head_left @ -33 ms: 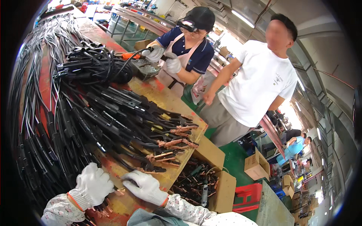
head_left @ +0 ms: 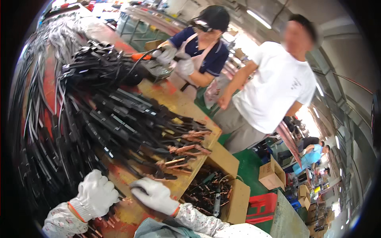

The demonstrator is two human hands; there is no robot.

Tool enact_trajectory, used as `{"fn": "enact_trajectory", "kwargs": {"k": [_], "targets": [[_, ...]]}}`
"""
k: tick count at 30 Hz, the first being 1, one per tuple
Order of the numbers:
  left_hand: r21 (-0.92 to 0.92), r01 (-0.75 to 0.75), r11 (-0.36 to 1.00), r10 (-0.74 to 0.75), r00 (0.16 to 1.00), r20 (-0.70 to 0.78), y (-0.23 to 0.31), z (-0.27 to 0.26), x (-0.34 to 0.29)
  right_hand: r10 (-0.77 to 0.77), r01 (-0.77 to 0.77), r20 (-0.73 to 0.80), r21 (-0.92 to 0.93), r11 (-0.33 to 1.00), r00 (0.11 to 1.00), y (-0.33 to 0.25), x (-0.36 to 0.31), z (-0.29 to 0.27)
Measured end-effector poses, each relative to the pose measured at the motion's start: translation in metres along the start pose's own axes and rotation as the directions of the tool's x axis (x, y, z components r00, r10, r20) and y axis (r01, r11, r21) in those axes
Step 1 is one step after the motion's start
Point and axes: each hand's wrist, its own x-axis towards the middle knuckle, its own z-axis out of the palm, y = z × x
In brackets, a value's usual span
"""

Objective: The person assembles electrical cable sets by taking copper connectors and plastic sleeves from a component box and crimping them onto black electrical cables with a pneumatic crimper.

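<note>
My left hand (head_left: pixel 98 194), in a white knitted glove, is closed beside the near end of a big heap of black cables (head_left: pixel 119 119). A bare copper end (head_left: pixel 126 200) shows just right of its fingers; whether the hand grips that piece is hidden. More copper ends (head_left: pixel 107 220) lie below the left wrist. My right hand (head_left: pixel 154 196), gloved alike, hovers or rests over the worn yellow-red tabletop (head_left: pixel 123 178). Its fingers are loosely curved leftward, with a gap by the thumb and nothing visible between them.
Cardboard boxes (head_left: pixel 239 202) stand off the table's right edge, one holding black pieces with copper ends. Across the table a gloved person (head_left: pixel 200 55) handles a cable by a metal tray (head_left: pixel 156 70). Another person (head_left: pixel 274 87) stands to the right. A red crate (head_left: pixel 262 208) sits beyond.
The view has shifted slightly and blurred. My right hand sits a little farther right, my left nearly where it was. The persons have barely moved.
</note>
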Motion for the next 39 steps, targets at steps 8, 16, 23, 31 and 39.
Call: {"fn": "enact_trajectory", "kwargs": {"k": [8, 16, 23, 31, 39], "targets": [[0.064, 0.03, 0.997, -0.038, 0.993, 0.116, 0.0, -0.012, -0.017, 0.213, -0.219, 0.086, 0.069, 0.973, 0.973, -0.02, -0.001, -0.005], [-0.031, 0.071, 0.997, -0.065, 0.983, 0.17, 0.007, -0.03, -0.022, -0.045, 0.103, 0.147, -0.42, 0.902, 0.988, -0.026, 0.009, 0.032], [0.024, 0.336, 0.942, -0.326, 0.891, 0.316, 0.031, -0.019, 0.025, 0.074, -0.022, 0.216, -0.231, 0.973, 0.974, -0.013, 0.01, 0.021], [0.013, -0.045, 0.999, 0.042, 0.982, 0.184, 0.008, 0.02, 0.051, -0.25, 0.334, 0.231, -0.488, 0.806, 0.94, -0.003, -0.019, 0.004], [-0.069, -0.038, 0.997, 0.055, 0.966, 0.251, -0.002, 0.049, 0.058, 0.354, -0.253, 0.269, -0.346, 0.903, 0.895, 0.008, -0.015, -0.026]]}}
